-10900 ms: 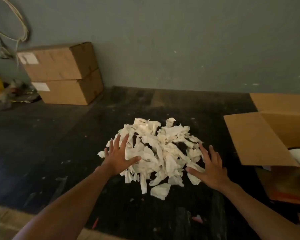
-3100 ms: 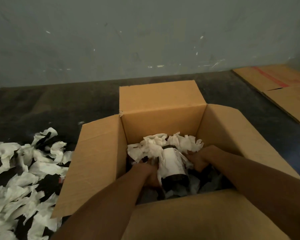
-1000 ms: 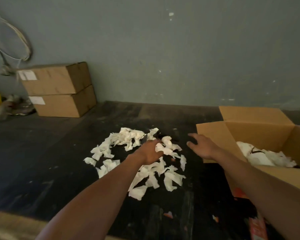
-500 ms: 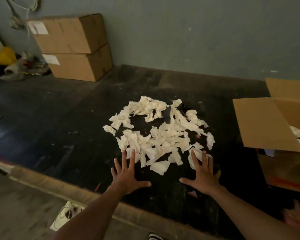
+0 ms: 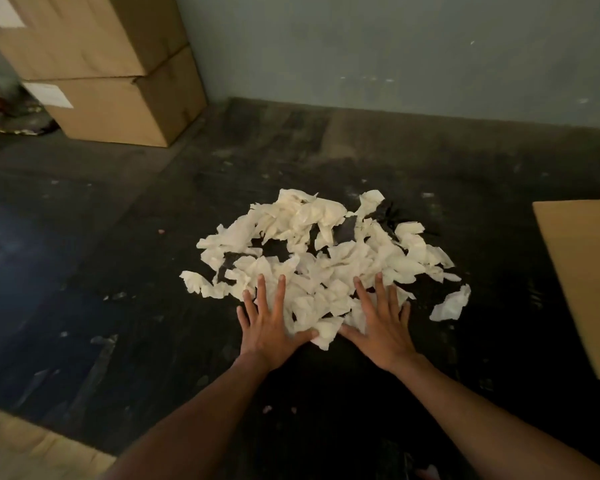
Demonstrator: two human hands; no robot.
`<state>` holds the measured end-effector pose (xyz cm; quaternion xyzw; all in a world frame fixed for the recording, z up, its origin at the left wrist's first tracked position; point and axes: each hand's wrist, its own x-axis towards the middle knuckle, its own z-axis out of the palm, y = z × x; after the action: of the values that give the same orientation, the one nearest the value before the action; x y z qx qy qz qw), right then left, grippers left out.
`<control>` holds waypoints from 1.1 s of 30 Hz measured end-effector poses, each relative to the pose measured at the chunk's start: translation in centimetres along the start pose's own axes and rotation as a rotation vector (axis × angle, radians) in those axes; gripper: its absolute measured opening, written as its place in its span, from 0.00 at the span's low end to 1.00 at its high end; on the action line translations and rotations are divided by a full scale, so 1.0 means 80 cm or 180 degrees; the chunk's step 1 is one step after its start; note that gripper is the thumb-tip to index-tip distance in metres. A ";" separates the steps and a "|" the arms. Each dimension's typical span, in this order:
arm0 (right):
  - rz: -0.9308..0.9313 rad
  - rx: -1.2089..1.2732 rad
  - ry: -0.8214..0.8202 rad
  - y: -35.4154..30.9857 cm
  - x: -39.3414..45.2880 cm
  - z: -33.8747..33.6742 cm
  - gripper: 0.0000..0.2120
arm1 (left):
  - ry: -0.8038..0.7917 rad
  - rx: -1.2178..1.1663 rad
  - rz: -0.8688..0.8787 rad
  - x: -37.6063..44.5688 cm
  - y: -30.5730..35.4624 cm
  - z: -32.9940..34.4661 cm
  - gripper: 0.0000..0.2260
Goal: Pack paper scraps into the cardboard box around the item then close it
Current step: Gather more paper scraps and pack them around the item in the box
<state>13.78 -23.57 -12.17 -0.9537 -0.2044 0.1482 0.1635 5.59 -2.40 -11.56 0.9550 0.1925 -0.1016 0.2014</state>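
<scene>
A loose pile of cream paper scraps [image 5: 326, 258] lies on the dark floor mat in the middle of the view. My left hand [image 5: 269, 322] rests flat on the pile's near left edge, fingers spread. My right hand [image 5: 381, 323] lies flat on the near right edge, fingers spread too. Both palms face down and hold nothing. Only a flap of the open cardboard box [image 5: 586, 278] shows at the right edge; its inside and the item are out of view.
Two closed cardboard boxes [image 5: 118, 74] are stacked against the grey wall at the back left. One stray scrap [image 5: 451, 303] lies right of the pile. The mat's front edge meets a lighter floor [image 5: 25, 448] at the bottom left.
Both hands have slid forward from the bare mat onto the near edge of the scraps, and the pile is bunched closer together. The view has moved in nearer to the pile.
</scene>
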 end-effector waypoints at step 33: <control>-0.0589 -0.0696 -0.0554 -0.021 0.128 -0.011 0.51 | -0.0516 0.1138 0.1382 0.159 -0.041 -0.051 0.56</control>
<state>22.48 -17.83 -12.93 -0.9265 -0.3197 0.1913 0.0534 16.25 6.27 -12.48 0.9830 -0.0540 -0.1643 0.0617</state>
